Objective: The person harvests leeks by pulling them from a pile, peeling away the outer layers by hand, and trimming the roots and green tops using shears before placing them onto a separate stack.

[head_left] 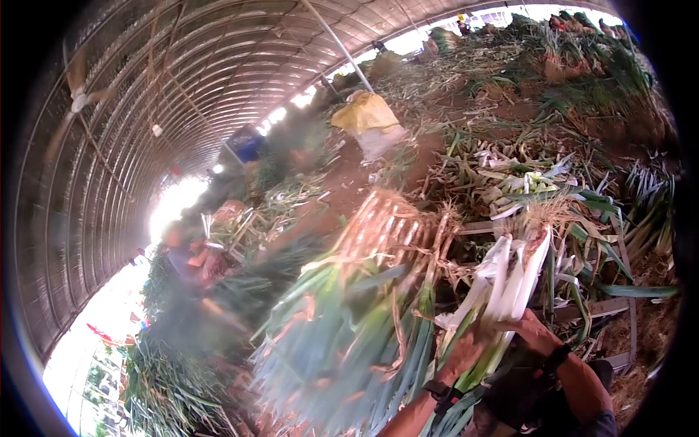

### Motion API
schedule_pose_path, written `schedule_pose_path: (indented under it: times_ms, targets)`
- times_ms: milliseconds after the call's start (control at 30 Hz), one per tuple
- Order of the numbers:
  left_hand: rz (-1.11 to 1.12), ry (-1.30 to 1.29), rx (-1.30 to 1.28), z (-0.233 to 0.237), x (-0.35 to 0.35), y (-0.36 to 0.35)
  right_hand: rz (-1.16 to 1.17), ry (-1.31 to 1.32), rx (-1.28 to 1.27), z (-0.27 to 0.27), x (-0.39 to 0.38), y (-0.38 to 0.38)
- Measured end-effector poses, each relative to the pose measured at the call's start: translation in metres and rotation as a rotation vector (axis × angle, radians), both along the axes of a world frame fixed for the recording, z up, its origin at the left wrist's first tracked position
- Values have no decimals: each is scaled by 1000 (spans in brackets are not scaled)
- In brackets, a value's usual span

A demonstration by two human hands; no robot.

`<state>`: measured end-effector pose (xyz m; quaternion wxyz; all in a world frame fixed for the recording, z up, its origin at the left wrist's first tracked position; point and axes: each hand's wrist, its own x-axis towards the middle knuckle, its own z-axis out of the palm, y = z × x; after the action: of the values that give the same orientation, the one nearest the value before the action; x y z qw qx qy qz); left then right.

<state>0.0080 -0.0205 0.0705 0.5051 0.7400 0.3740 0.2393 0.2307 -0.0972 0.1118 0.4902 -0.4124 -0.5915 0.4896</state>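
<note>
Peeled white green onions [515,280], roots upward, stand in a bunch at the lower right. My left hand [466,353] is closed around their stalks from the left, its fingers partly hidden by leaves. On the right side, my right hand [531,331] has its fingers closed on the same stalks, just below the white part. Dark bands sit on both wrists. Left of my hands lies a large pile of unpeeled green onions [386,233], with brown roots at the top and green leaves pointing down toward me.
Stripped leaves [502,175] litter the soil ahead. A yellow and white sack [368,120] stands by a pole. Another person [193,258] sits among onions at the left, blurred. More onion heaps [582,65] lie at the back right. A fan [79,100] hangs upper left.
</note>
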Motion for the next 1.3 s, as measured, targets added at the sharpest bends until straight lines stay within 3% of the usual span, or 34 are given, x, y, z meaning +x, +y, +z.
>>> schedule_pose_path:
  times_ms: [33, 67, 133, 200, 267, 300, 400, 500, 600, 667, 733, 767, 833, 867, 933, 967, 1000, 1033, 1100, 1133, 1200, 1300]
  targets:
    - [-65, -39, -71, 18, 2, -6, -21, -37, 9, -4, -1, -1]
    - [-148, 76, 87, 24, 2, -5, -18, -22, 41, -8, -3, 0]
    - [-147, 345, 171, 18, 8, -10, 13, 87, 32, -9, -5, 2]
    - [20, 400, 247, -4, 17, -22, 57, 288, -65, 4, -11, 2]
    - [64, 536, 205, 15, 23, -26, 57, 495, -266, -4, -11, 6]
    - [86, 605, 182, 22, 26, -29, 28, 556, -374, -32, -6, 14]
    - [140, 563, 156, 26, 27, -34, 115, 719, -278, 9, -22, 3]
    - [166, 497, 181, 37, 23, -39, 125, 445, -177, 29, -27, 8]
    - [194, 463, 286, 10, 16, -36, 111, 369, -95, -5, -28, 21]
    - [166, 444, 166, 28, 9, -31, 97, 139, -4, 6, -28, 21]
    - [157, 370, 127, 47, -3, -26, 49, -396, 79, 49, -23, 18]
    - [157, 361, 210, 59, -11, -26, 15, -193, 11, 84, -30, 9]
    - [-22, 326, 345, 64, -39, -19, 1, 866, -294, -37, 3, 45]
    - [-159, 317, 441, 65, -57, -12, -192, 298, -190, -37, 12, 44]
    - [-268, 320, 479, 73, -80, -6, -316, 90, -88, 20, 14, 33]
    - [-168, 413, 474, 101, -72, -18, -314, 158, -58, 56, 10, 23]
    - [-194, 359, 362, 92, -86, -14, -310, 226, -27, 91, 5, 13]
    - [-213, 307, 249, 84, -100, -11, -340, -13, -20, 111, 8, 10]
    - [-182, 59, 64, 109, -100, -26, -366, -85, 22, 96, 19, 28]
    - [-181, 9, 8, 117, -103, -30, -300, 80, 37, 96, 16, 29]
    - [-229, 169, 21, 109, -115, -29, -168, 327, 11, 89, 11, 34]
    - [-198, 338, -48, 123, -117, -41, -107, 380, -69, 112, -7, 25]
